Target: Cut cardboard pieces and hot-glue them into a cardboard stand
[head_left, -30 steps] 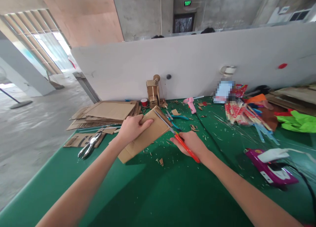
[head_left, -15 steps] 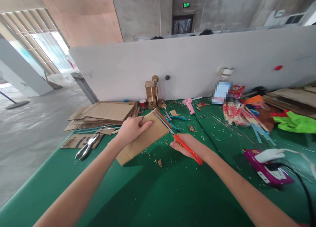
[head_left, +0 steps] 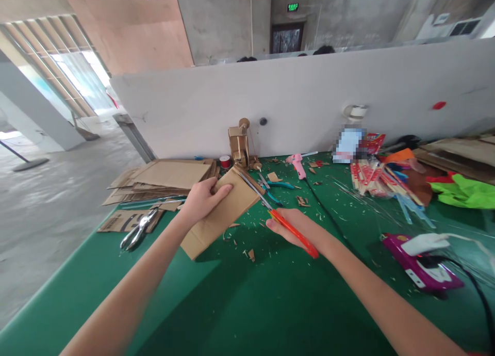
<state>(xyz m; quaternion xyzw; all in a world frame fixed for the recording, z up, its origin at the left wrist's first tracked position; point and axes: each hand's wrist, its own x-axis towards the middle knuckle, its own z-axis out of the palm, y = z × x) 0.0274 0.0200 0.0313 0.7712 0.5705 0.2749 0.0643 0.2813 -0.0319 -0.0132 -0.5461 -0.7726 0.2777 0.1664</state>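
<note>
Head camera: at frame centre, the left hand pinches a cardboard piece between thumb and fingers; right of centre, the right hand is closed around red-handled scissors, blades at the cardboard piece's upper-right edge.

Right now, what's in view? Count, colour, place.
held cardboard: layers unclear, brown, centre
scissors: 1, red-handled, centre
cardboard stacks: 2, brown, left and right
metal tool: 1, silver, left
cardboard model: 1, brown, far middle
pliers: 1, teal, beyond scissors
glue gun: 1, pink, far middle
scraps: many, brown, scattered
power strip: 1, purple, right
clutter: many, mixed, right
table: 1, green, below
partition: 1, white, behind
left hand: 1, bare, holding cardboard
right hand: 1, bare, holding scissors
</note>
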